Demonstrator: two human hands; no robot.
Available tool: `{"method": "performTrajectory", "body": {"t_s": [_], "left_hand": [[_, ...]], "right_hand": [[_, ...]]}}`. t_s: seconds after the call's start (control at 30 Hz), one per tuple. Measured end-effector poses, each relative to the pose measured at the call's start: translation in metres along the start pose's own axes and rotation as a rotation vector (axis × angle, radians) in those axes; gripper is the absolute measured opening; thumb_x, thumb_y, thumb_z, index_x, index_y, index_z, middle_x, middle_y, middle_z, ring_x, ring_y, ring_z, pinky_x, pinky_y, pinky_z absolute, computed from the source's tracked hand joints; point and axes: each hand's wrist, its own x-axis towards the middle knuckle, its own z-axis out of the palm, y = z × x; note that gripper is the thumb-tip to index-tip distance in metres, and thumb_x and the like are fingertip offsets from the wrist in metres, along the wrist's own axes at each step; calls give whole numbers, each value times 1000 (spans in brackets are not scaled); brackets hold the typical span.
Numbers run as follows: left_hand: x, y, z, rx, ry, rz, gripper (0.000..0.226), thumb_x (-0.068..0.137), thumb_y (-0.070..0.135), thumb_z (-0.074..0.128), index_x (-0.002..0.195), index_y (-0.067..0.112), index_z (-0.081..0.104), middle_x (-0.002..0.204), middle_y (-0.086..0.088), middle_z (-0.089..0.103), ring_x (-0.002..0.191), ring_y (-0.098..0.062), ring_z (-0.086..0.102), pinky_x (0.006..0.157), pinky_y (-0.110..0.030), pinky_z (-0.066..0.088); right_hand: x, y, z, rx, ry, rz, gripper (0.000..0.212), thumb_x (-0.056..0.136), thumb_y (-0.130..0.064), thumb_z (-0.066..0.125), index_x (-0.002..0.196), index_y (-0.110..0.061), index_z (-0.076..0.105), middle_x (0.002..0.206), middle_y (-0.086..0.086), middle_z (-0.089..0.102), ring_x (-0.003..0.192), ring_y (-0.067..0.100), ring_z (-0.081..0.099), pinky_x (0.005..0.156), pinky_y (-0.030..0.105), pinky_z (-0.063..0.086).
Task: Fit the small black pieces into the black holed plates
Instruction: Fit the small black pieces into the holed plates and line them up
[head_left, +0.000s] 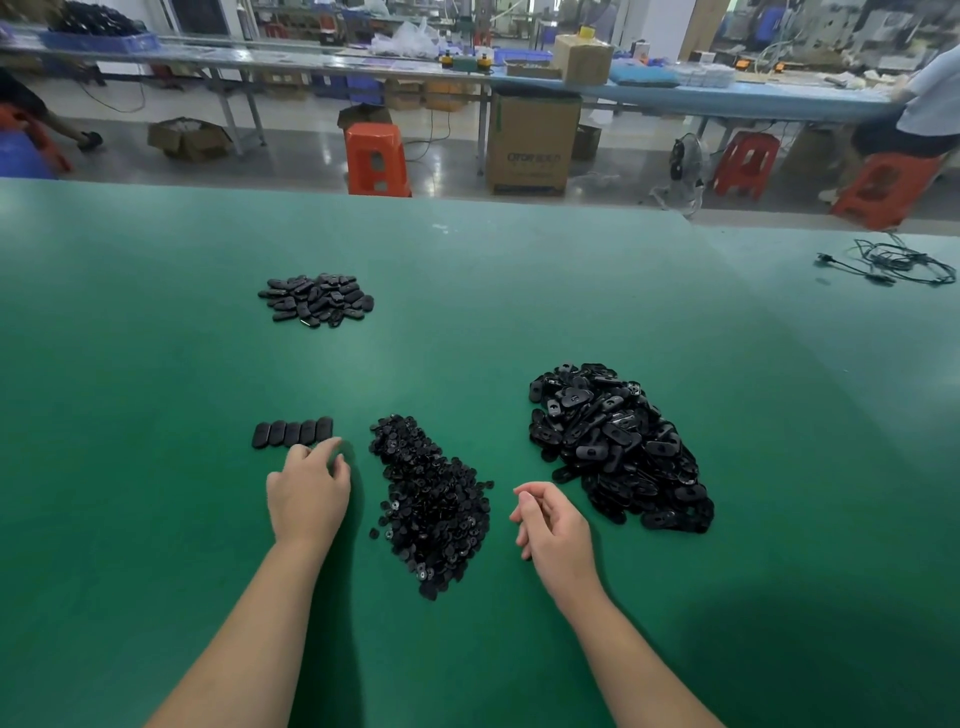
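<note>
With both the left hand (307, 491) and right hand (553, 525) loosely curled and empty, a holed plate (618, 441) is judged due for picking up next.

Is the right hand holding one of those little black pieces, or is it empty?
Cannot tell. The right hand hovers between the two piles with fingers loosely curled, hiding its palm.

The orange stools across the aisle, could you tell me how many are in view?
3: one stool left of the big carton, one under the blue bench, one under the seated person. Others may be hidden.
</note>
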Motion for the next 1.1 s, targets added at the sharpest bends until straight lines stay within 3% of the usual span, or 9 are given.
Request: {"method": "performTrajectory", "body": {"t_s": [0.17, 0.33, 0.47, 0.73, 1.1], "left_hand": [[-9, 10, 2, 12, -59, 119, 33, 99, 28, 54, 130, 33, 65, 87, 4, 48, 74, -15, 50, 81, -36, 36], [-7, 12, 0, 102, -114, 119, 35, 102, 39, 47, 134, 40, 61, 92, 5, 45, 80, -15, 50, 82, -35, 36], [-10, 11, 0, 62, -92, 129, 30, 100, 36, 52, 126, 36, 67, 89, 5, 47, 78, -15, 50, 81, -36, 37], [-27, 9, 0, -75, -20, 145, 9, 94, 30, 68, 92, 26, 76, 83, 9, 55, 69, -10, 54, 79, -34, 34], [-26, 16, 2, -165, -87, 42, 6, 95, 31, 66, 92, 31, 72, 94, 9, 59, 75, -5, 53, 90, -35, 31]], "right_hand": [[-1, 0, 0, -4, 3, -5, 16, 103, -21, 54, 94, -24, 67, 75, -4, 69, 57, 8, 55, 53, 32, 51], [-1, 0, 0, -14, 4, -4, 15, 103, -23, 55, 94, -25, 67, 75, -5, 69, 56, 7, 55, 53, 31, 51], [-1, 0, 0, -15, -1, -2, 15, 103, -23, 55, 94, -24, 67, 76, -5, 69, 56, 6, 56, 53, 30, 51], [-1, 0, 1, -27, 4, -5, 15, 103, -23, 55, 93, -25, 67, 76, -5, 70, 56, 5, 56, 53, 31, 51], [-1, 1, 1, -51, 6, -5, 15, 103, -24, 56, 93, -26, 67, 76, -7, 70, 55, 3, 57, 54, 30, 52]]}}
